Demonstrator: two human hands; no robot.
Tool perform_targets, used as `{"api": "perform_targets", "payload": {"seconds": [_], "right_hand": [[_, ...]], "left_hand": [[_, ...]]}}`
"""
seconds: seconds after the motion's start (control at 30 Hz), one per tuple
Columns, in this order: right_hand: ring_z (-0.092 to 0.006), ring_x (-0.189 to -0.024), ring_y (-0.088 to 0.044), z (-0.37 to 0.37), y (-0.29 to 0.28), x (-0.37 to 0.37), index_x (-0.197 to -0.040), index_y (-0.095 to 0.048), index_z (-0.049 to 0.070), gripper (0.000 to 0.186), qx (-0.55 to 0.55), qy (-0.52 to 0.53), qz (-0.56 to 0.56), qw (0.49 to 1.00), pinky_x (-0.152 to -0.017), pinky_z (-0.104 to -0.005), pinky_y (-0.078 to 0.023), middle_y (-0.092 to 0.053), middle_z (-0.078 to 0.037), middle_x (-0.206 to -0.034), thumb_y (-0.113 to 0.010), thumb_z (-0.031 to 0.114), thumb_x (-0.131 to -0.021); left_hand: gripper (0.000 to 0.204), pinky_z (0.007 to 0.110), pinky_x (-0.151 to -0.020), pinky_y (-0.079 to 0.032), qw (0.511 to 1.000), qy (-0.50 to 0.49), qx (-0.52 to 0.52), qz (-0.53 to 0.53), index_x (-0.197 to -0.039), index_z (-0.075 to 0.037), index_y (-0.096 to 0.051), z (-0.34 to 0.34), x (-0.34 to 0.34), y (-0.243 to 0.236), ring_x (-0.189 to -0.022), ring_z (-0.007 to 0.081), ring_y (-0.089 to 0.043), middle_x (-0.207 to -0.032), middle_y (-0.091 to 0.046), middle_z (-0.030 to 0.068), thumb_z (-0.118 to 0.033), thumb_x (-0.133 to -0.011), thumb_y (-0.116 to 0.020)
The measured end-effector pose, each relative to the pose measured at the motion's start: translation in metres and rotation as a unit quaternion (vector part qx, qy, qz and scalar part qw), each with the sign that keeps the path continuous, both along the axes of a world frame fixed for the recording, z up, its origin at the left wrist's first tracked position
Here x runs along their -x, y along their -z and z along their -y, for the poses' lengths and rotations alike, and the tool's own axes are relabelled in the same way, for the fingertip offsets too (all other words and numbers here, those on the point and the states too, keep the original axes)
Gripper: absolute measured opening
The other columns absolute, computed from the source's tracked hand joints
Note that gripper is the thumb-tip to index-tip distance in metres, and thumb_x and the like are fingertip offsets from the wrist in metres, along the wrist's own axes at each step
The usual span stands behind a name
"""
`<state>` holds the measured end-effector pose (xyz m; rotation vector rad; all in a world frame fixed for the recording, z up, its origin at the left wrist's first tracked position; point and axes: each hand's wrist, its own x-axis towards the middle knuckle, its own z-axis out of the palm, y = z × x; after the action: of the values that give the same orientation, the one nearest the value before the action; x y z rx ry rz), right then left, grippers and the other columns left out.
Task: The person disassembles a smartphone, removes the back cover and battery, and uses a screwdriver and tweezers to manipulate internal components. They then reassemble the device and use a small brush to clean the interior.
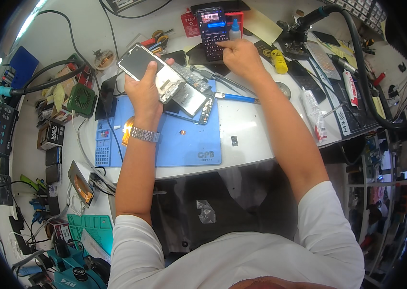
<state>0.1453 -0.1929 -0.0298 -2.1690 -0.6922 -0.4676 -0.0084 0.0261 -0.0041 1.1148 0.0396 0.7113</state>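
My left hand is closed around a phone screen panel with a white frame, thumb on its face. Just beyond it, an opened phone body with its metal inner side exposed lies over the blue repair mat; whether the hand also touches it is hard to tell. My right hand holds nothing. Its index finger is stretched out to the lit screen of a smartphone, which leans upright at the back with a keyboard showing. The other fingers are curled in.
A blue-handled tool, a yellow bottle and a white tube lie near my right arm. A thick black cable loops at the right. A green fan box and a soldering station stand at the left.
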Motion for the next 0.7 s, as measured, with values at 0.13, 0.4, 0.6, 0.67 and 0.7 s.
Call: {"api": "perform_targets", "payload": {"seconds": [0.13,0.4,0.6,0.67,0.7], "right_hand": [[-0.0439,-0.106,-0.074,0.011,0.002,-0.013,-0.107,-0.088,0.011,0.038,-0.017,0.056,-0.025,0.998,-0.103,-0.047,-0.058,-0.079,-0.025,-0.111,-0.06,0.026,-0.087],[-0.0437,-0.108,-0.074,0.01,0.002,-0.012,-0.101,-0.088,0.009,0.036,-0.011,0.061,-0.032,0.998,-0.103,-0.0466,-0.058,-0.079,-0.026,-0.11,-0.059,0.026,-0.087],[-0.0437,-0.107,-0.075,0.008,0.002,-0.004,-0.1,-0.088,0.008,0.037,0.015,0.006,-0.033,0.999,-0.103,-0.0467,-0.058,-0.079,-0.025,-0.108,-0.058,0.025,-0.087],[-0.0443,-0.105,-0.074,0.007,0.002,-0.002,-0.099,-0.087,0.008,0.036,0.035,0.002,-0.039,0.999,-0.102,-0.0474,-0.058,-0.079,-0.025,-0.107,-0.057,0.025,-0.088],[-0.0448,-0.105,-0.074,0.006,0.002,-0.002,-0.099,-0.087,0.007,0.036,0.036,0.002,-0.04,0.999,-0.101,-0.0479,-0.059,-0.079,-0.025,-0.106,-0.057,0.025,-0.088]], "left_hand": [[0.029,0.045,-0.084,-0.071,1.0,0.0,-0.004,-0.006,-0.132,0.002,-0.056,-0.001,0.0,0.001,-0.101,0.0393,-0.081,-0.115,-0.072,0.0166,0.006,-0.105,-0.063],[0.027,0.046,-0.083,-0.072,1.0,0.004,-0.008,0.003,-0.131,0.002,-0.056,-0.003,-0.001,0.003,-0.103,0.0398,-0.081,-0.116,-0.073,0.0181,0.004,-0.105,-0.064],[0.022,0.046,-0.081,-0.074,1.0,0.001,-0.015,0.011,-0.126,0.004,-0.056,-0.003,-0.002,0.003,-0.105,0.0421,-0.081,-0.117,-0.074,0.0209,0.002,-0.106,-0.065],[0.022,0.047,-0.081,-0.074,1.0,0.0,-0.015,0.008,-0.125,0.004,-0.056,-0.003,-0.002,0.003,-0.105,0.0422,-0.081,-0.117,-0.074,0.0204,0.002,-0.105,-0.066],[0.021,0.047,-0.081,-0.074,1.0,-0.002,-0.014,0.006,-0.125,0.004,-0.057,-0.003,-0.001,0.003,-0.105,0.0422,-0.081,-0.117,-0.074,0.0202,0.002,-0.105,-0.066]]}}
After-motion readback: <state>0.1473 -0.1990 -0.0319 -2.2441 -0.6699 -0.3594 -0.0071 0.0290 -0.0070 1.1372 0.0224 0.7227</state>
